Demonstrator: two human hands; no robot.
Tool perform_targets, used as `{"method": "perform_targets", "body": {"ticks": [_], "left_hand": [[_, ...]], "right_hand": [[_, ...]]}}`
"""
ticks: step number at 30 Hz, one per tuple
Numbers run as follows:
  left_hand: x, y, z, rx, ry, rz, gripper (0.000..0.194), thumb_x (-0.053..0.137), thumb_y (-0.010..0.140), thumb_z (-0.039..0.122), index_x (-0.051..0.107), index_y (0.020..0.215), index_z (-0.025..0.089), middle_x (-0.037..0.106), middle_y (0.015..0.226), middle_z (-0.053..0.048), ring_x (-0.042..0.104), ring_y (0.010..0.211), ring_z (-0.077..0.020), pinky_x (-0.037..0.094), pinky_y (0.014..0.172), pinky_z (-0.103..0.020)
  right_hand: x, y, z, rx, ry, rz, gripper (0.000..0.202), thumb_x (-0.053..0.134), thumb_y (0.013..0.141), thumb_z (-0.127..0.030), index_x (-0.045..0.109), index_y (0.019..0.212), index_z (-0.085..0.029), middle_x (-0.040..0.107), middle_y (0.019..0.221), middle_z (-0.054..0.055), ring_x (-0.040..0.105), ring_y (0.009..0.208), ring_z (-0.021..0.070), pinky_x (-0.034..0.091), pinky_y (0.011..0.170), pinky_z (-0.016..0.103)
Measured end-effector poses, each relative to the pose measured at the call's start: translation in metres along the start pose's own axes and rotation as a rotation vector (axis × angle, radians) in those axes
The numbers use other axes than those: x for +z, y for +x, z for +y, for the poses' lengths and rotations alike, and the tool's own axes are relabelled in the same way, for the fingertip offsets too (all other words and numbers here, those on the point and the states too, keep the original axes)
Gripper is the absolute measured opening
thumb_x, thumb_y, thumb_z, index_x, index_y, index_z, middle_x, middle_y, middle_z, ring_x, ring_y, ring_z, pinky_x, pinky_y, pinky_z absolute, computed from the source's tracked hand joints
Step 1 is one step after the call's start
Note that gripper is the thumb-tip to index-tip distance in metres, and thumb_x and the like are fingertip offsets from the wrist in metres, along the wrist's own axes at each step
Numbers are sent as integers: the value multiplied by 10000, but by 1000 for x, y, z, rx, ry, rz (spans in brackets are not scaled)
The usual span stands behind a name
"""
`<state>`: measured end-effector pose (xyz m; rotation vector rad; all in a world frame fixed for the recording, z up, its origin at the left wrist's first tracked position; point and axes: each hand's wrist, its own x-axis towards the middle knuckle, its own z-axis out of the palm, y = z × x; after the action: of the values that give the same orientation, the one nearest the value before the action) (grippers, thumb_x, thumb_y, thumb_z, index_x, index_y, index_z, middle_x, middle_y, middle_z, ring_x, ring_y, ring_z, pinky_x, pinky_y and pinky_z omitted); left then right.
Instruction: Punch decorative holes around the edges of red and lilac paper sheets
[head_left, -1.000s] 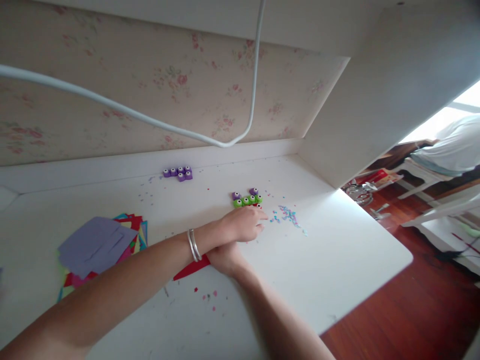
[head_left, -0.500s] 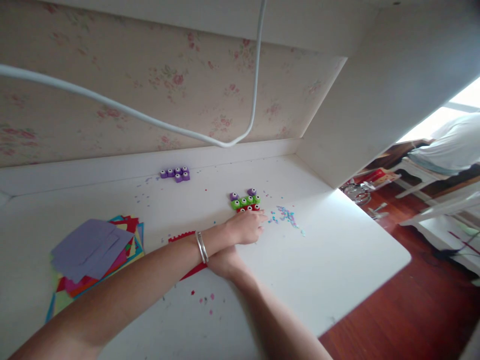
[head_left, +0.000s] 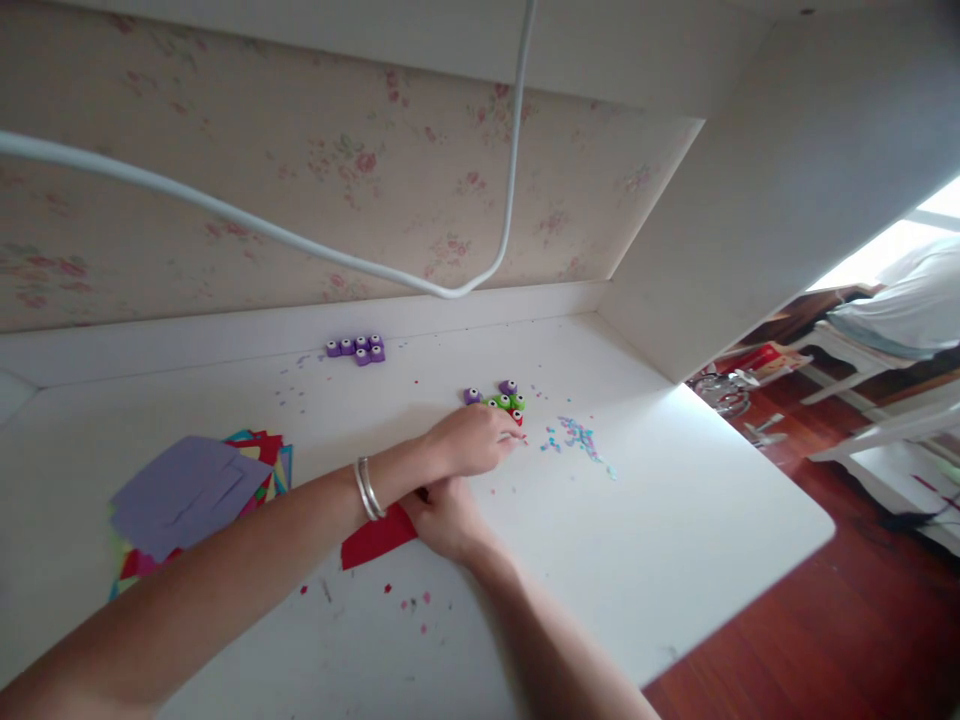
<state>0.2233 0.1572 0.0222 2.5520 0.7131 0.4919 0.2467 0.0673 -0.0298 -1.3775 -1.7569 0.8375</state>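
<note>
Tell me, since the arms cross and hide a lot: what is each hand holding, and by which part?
The right hand pins the red paper by its right end. The left hand rests on the small punches; any grip is hidden.

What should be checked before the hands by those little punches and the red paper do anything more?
1. Left hand at the punch cluster: ok, its fingers reach the red punch.
2. Left hand gripping a punch: cannot tell.
3. Right hand on the red paper: ok, touching its edge.
4. Forearms crossed, left over right: not ok for free movement.
5. Paper stack apart from both hands: ok.
6. Purple punches at the back, untouched: ok.
</note>
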Motion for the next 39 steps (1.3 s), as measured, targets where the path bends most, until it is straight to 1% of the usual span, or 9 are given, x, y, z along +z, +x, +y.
{"method": "perform_targets", "body": {"ticks": [3,8,11,14,22,26,30,35,39], "left_hand": [[-42,-6,-44,-135,193,125,275,442,893,253,705,974,245,712,1012,3,644,916,-159,474,860,-258],[-102,-32,-129,-415,454,227,340,449,796,86,684,1038,134,644,1102,-104,599,1006,-232,437,952,-352],[-113,-52,-159,-461,519,194,396,462,751,45,674,1071,142,636,1077,-111,575,1025,-252,420,967,-374],[-109,-66,-172,-461,542,115,399,463,758,47,676,1068,182,645,1044,-78,582,995,-229,430,946,-337],[-106,-78,-183,-534,591,89,480,406,840,101,537,1288,213,586,1138,-83,590,962,-203,456,868,-299],[-110,-77,-182,-534,586,64,432,428,819,91,616,1180,235,601,1127,-61,593,972,-193,452,853,-271],[-114,-78,-176,-549,561,58,289,463,846,195,665,1052,219,632,1078,-60,607,958,-202,455,836,-276],[-120,-96,-157,-583,499,78,262,514,847,376,677,956,202,668,1052,-60,635,929,-203,468,811,-270],[-112,-137,-118,-609,397,94,323,515,851,477,664,989,227,721,912,-19,669,846,-178,493,738,-242]], "right_hand": [[-2,0,-3,31,-56,-36,205,499,857,-224,629,704,-183,550,581,-27,436,536,102,321,513,233],[-3,0,-7,75,-28,-48,206,509,857,-248,590,680,-183,455,552,-49,364,518,79,244,489,220],[-5,0,-8,87,-12,-53,197,503,862,-254,595,702,-185,469,570,-47,372,525,78,245,493,214],[-6,0,-9,90,-6,-58,198,499,864,-253,600,708,-185,478,576,-46,380,528,79,252,496,212],[-7,0,-12,112,12,-65,194,499,865,-256,650,769,-182,562,612,-24,432,553,92,293,517,210],[-8,0,-15,120,21,-61,198,495,859,-246,667,787,-178,584,623,-21,441,550,93,303,522,211],[-9,0,-17,107,51,-62,201,488,859,-239,670,802,-177,591,642,-20,450,560,93,311,529,209],[-9,0,-14,129,83,-57,240,493,861,-287,663,741,-167,542,577,-29,416,531,94,298,505,212],[-6,0,-7,192,216,-36,265,500,869,-352,691,861,-169,629,671,0,505,594,117,358,536,218]]}}
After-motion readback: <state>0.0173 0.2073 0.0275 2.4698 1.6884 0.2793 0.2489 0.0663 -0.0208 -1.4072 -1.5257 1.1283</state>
